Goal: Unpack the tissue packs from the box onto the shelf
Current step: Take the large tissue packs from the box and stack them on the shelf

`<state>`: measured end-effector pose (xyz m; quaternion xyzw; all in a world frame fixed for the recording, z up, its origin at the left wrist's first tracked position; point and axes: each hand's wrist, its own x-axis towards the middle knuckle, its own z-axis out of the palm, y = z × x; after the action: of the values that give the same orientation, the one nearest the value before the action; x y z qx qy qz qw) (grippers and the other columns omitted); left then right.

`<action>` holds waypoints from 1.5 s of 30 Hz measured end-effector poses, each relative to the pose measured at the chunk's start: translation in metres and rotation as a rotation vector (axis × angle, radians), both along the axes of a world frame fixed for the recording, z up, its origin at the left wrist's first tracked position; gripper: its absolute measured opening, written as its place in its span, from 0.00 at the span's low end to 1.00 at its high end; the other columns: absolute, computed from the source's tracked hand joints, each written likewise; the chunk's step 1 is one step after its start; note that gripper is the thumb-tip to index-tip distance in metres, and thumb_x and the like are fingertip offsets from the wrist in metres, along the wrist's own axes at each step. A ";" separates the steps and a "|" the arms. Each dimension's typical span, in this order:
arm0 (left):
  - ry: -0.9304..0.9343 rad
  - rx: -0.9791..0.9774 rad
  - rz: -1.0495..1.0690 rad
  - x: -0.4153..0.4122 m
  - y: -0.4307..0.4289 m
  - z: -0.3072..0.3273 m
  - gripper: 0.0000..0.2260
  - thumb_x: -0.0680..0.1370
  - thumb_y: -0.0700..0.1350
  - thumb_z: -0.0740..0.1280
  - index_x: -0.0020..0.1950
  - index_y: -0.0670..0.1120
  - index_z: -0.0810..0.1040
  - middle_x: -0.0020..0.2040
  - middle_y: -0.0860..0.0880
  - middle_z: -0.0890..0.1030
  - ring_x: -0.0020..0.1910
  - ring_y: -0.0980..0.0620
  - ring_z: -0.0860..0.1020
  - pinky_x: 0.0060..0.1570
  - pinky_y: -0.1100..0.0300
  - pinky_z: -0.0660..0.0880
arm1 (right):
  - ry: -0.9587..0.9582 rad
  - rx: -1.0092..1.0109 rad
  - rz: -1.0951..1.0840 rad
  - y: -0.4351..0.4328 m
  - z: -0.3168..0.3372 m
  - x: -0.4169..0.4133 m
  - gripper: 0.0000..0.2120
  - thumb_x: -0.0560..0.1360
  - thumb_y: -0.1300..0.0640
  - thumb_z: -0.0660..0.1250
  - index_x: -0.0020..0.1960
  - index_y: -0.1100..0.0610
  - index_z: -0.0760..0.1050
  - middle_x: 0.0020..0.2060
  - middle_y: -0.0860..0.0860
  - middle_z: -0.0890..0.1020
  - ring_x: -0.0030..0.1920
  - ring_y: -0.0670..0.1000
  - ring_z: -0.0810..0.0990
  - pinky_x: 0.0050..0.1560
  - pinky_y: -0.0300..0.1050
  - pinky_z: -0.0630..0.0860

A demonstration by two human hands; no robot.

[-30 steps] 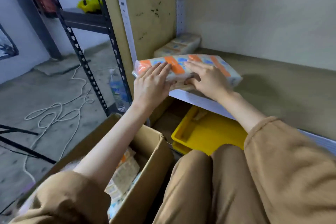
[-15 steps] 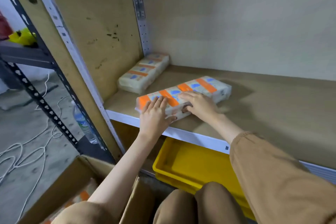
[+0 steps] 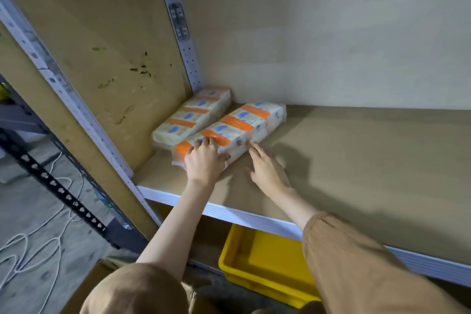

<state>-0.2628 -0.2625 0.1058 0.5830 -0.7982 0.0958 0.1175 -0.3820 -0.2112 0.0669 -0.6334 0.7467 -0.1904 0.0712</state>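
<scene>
The shelf (image 3: 356, 160) carries two tissue packs in its back left corner. The yellow bin (image 3: 267, 262) below it looks empty as far as it shows, and I cannot make out the box. The nearer tissue pack (image 3: 239, 127) lies with its long axis running away from the person towards the back wall, right beside the other pack (image 3: 193, 117), which lies against the side panel. The left hand (image 3: 204, 160) lies flat on its near end with straight fingers, while the right hand (image 3: 267, 171), also flat, only touches its right long side, so neither grips it.
</scene>
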 end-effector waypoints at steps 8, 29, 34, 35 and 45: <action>0.089 -0.037 0.001 0.003 -0.020 0.039 0.17 0.78 0.52 0.61 0.57 0.39 0.77 0.55 0.37 0.81 0.55 0.36 0.78 0.51 0.50 0.75 | -0.056 0.131 0.011 -0.019 -0.002 0.001 0.24 0.79 0.50 0.56 0.70 0.63 0.65 0.74 0.58 0.62 0.73 0.55 0.62 0.72 0.45 0.59; -0.068 -0.116 0.182 0.007 -0.106 0.051 0.13 0.80 0.44 0.59 0.55 0.36 0.77 0.53 0.38 0.81 0.52 0.39 0.80 0.50 0.52 0.75 | -0.063 0.108 0.005 -0.040 -0.007 0.007 0.25 0.79 0.51 0.55 0.70 0.66 0.63 0.72 0.60 0.64 0.73 0.56 0.60 0.73 0.46 0.57; -0.098 -0.101 0.216 0.004 -0.124 0.039 0.23 0.78 0.48 0.63 0.64 0.31 0.69 0.62 0.33 0.75 0.62 0.34 0.73 0.60 0.45 0.71 | -0.067 0.094 0.012 -0.039 -0.006 0.007 0.24 0.79 0.52 0.56 0.69 0.65 0.64 0.72 0.59 0.65 0.73 0.56 0.61 0.72 0.45 0.57; -0.113 -0.103 0.220 0.006 -0.126 0.038 0.25 0.78 0.49 0.62 0.65 0.30 0.67 0.63 0.32 0.73 0.63 0.33 0.71 0.62 0.44 0.70 | -0.066 0.097 0.015 -0.040 -0.005 0.006 0.24 0.79 0.52 0.56 0.69 0.65 0.65 0.72 0.59 0.65 0.72 0.56 0.62 0.72 0.45 0.57; -0.375 -0.146 0.031 0.016 -0.113 0.031 0.34 0.79 0.55 0.59 0.76 0.40 0.47 0.77 0.41 0.53 0.76 0.43 0.54 0.74 0.45 0.52 | -0.052 0.139 0.018 -0.041 -0.004 0.007 0.24 0.78 0.50 0.57 0.68 0.65 0.66 0.71 0.60 0.66 0.71 0.57 0.64 0.72 0.46 0.59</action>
<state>-0.2469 -0.3753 0.1369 0.5572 -0.7879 0.2621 0.0072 -0.3752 -0.2518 0.0631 -0.6286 0.7501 -0.1538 0.1359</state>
